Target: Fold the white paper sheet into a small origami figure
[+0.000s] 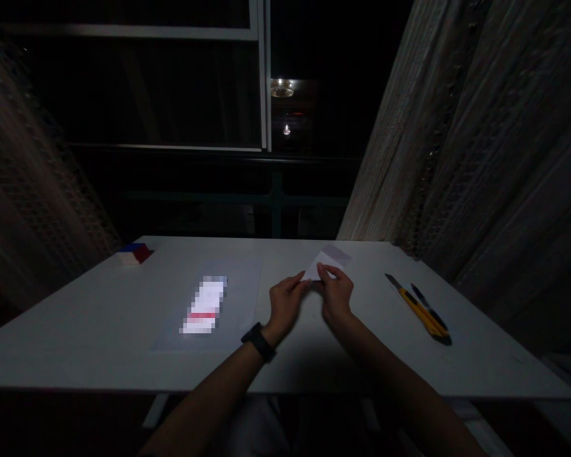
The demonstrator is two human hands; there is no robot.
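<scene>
A small piece of folded white paper is held between my two hands, a little right of the table's middle. My left hand, with a dark watch on its wrist, pinches the paper's near left corner. At the near edge, the thumb and fingers of my right hand are closed on the same sheet. The paper's far right part looks greyer and spreads away from me. How the folds lie under my fingers is too dark to make out.
On the white table, a lit phone with a blurred screen rests on a pale sheet. A yellow utility knife, blade out, lies beside a dark pen. A coloured cube sits far left. Curtains flank the window.
</scene>
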